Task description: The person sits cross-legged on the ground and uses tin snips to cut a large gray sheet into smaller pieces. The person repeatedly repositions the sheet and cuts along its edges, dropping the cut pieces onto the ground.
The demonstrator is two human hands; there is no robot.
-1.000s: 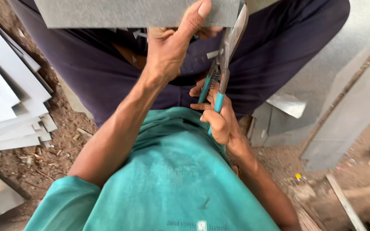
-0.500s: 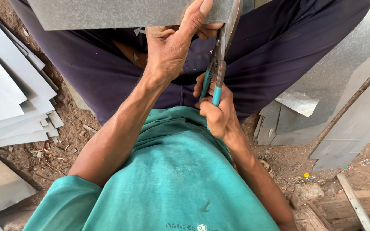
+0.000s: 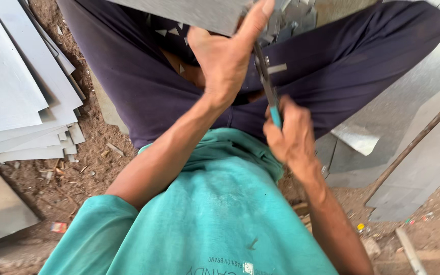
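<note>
Gripping the lower edge of the grey metal sheet at the top of the view, the left hand is seen lower in frame than a second ago. The tin snips are clenched by their teal handles in the right hand, fingers closed. The blades have been raised nearer the sheet's edge, suggesting the cut is progressing; small metal offcuts are scattered over the dark trousers.

At the top of the frame our left hand grips the edge of a grey metal sheet. Our right hand is closed around teal-handled tin snips, blades pointing up at that sheet. A stack of metal sheets lies at upper left.
</note>
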